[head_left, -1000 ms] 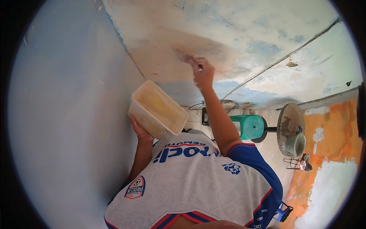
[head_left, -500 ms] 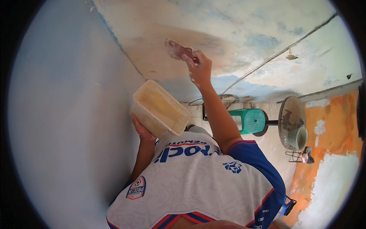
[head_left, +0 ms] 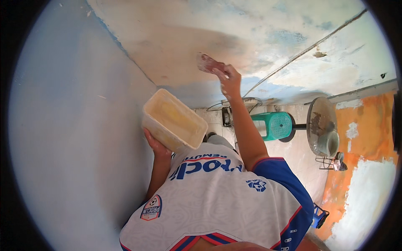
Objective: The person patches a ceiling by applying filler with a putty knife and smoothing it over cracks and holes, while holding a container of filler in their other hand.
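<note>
My left hand (head_left: 157, 144) grips the lower side of a cream rectangular plastic tub (head_left: 176, 119), tilted in front of my chest, with pale yellowish residue inside. In my raised right hand (head_left: 230, 81) is a reddish-brown putty knife (head_left: 211, 64), its broad end smeared with whitish paste. The blade is close to the patchy wall (head_left: 184, 46); whether it touches I cannot tell. Whitish smears mark my right fingers and wrist.
A plain bluish wall (head_left: 75, 117) stands close on my left. To the right are a green plastic stool (head_left: 279, 125), a round table (head_left: 316, 121) with a grey bucket (head_left: 330, 144), and an orange wall (head_left: 368, 125) with white patches. A cable (head_left: 310, 48) crosses the patchy wall.
My right hand and the putty knife have moved to the right and slightly down in the view. The tub stays almost where it was in my left hand.
</note>
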The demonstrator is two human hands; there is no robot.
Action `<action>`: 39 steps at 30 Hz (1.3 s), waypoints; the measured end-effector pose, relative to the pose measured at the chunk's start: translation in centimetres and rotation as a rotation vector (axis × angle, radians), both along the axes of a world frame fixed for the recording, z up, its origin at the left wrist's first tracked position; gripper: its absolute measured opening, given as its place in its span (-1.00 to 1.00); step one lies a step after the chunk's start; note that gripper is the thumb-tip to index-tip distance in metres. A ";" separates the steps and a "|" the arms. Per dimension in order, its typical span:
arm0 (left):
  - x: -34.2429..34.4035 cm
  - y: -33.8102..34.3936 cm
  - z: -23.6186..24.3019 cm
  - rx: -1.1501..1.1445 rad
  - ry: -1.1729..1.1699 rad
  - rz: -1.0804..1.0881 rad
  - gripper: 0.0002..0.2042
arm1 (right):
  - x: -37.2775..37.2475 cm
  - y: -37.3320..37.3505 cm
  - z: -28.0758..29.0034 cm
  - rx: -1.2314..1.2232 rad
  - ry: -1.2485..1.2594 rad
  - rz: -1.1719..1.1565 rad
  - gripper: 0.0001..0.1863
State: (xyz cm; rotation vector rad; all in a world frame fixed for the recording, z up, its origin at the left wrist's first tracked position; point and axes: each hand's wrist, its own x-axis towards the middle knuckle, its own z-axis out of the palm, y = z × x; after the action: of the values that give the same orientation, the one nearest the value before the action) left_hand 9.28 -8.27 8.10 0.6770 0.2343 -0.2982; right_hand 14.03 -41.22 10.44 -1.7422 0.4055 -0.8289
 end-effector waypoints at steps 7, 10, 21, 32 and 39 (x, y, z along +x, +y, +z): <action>-0.3 0.4 0.3 0.069 0.026 0.056 -0.23 | -2.0 -9.6 -0.3 0.165 -0.258 -0.177 -0.91; -0.4 0.6 -0.6 0.060 0.026 0.065 -0.23 | -5.6 -9.8 2.7 0.177 -0.340 -0.234 -0.87; -0.2 -0.2 1.6 0.071 -0.025 0.010 -0.22 | 1.0 -5.7 2.4 -0.077 -0.094 -0.174 -0.89; 0.3 -0.1 0.5 0.040 0.034 0.022 -0.23 | -3.1 -5.1 4.2 0.038 -0.176 -0.085 -0.84; -0.1 0.2 1.3 0.063 -0.011 0.052 -0.23 | -4.0 -15.3 4.8 -0.090 -0.176 -0.229 -0.83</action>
State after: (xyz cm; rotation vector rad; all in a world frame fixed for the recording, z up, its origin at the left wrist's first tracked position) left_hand 9.17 -8.09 9.36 0.7338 0.2511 -0.2380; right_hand 10.02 -56.53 15.28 -1.7091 0.4607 -1.1709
